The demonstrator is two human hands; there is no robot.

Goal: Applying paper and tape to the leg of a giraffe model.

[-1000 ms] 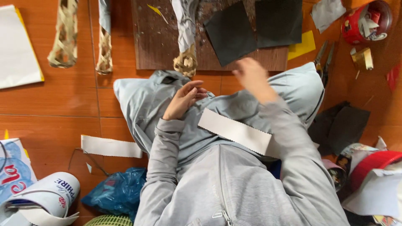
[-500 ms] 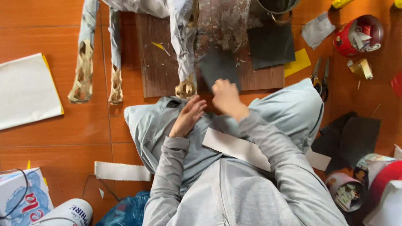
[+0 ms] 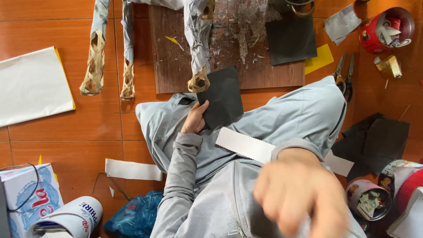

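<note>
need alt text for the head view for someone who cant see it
Seen from above, a seated person's left hand holds a black paper sheet over their lap, while the right hand is raised, blurred, near the camera. A white paper strip lies on their lap; scissors rest on the orange floor.

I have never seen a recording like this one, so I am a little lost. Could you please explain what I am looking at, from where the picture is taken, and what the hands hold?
The picture comes from a camera worn on a person's head, looking down, so you see their own body: grey hooded top, legs in light grey trousers, and two bare hands. There is no machine.

The left hand holds a black paper sheet by its edge. The right hand is close to the camera and blurred; I cannot tell whether it holds anything.

A white paper strip lies across the lap. On the orange tiled floor lie a wooden board, scissors, a red tin of scraps and a white sheet.
</note>
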